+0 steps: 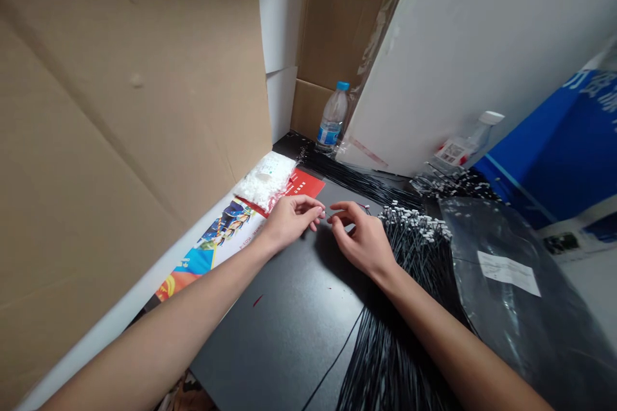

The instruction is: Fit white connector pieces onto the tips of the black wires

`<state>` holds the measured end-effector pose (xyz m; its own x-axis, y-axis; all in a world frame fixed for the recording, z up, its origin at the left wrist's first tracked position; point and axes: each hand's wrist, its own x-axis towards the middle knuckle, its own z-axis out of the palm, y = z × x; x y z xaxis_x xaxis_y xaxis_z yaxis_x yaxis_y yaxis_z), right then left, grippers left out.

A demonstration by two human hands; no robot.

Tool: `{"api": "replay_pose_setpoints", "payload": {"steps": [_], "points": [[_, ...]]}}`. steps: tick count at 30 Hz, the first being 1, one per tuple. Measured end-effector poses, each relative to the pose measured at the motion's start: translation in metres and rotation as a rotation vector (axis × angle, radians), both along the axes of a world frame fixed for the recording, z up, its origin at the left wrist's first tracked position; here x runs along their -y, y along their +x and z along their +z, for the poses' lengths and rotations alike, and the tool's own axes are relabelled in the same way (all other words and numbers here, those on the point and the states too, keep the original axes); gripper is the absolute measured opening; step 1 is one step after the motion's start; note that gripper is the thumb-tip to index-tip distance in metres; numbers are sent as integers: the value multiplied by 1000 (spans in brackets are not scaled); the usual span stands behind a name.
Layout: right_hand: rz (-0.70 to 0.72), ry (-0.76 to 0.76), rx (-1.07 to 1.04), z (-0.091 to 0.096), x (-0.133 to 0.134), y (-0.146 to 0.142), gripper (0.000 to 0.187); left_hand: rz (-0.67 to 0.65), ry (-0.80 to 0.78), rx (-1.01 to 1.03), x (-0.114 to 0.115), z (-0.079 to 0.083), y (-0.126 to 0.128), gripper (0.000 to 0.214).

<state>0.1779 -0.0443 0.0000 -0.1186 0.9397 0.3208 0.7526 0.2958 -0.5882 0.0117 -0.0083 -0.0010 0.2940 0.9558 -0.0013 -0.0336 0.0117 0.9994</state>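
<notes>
Over the dark table, my left hand (293, 221) is closed in a pinch, with a tiny white connector (322, 214) just visible at its fingertips. Facing it closely, my right hand (359, 231) is also pinched, on a thin black wire (329, 216) that bridges the small gap between the hands. Most of that wire is hidden by the fingers. Beside my right wrist lies a thick bundle of black wires (385, 353), many tipped with white connectors (419, 221). Behind my left hand rests a clear bag of small white pieces (270, 176).
A printed sheet (241, 231) lies along the left edge by a cardboard wall (135, 77). At the back stand a blue-capped bottle (332, 119) and a white-capped bottle (467, 141). More black wires (366, 180) lie there. A clear plastic bag (511, 314) covers the right side.
</notes>
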Motion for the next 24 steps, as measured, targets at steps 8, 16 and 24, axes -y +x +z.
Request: {"api": "replay_pose_setpoints", "payload": {"steps": [8, 16, 24], "points": [[155, -272, -344, 2, -9, 6, 36, -21, 113, -39, 0, -3, 0, 11], [-1, 124, 31, 0, -1, 0, 20, -21, -59, 12, 1, -2, 2, 7], [44, 101, 63, -1, -2, 1, 17, -47, -100, 26, 2, -3, 3, 6]]}}
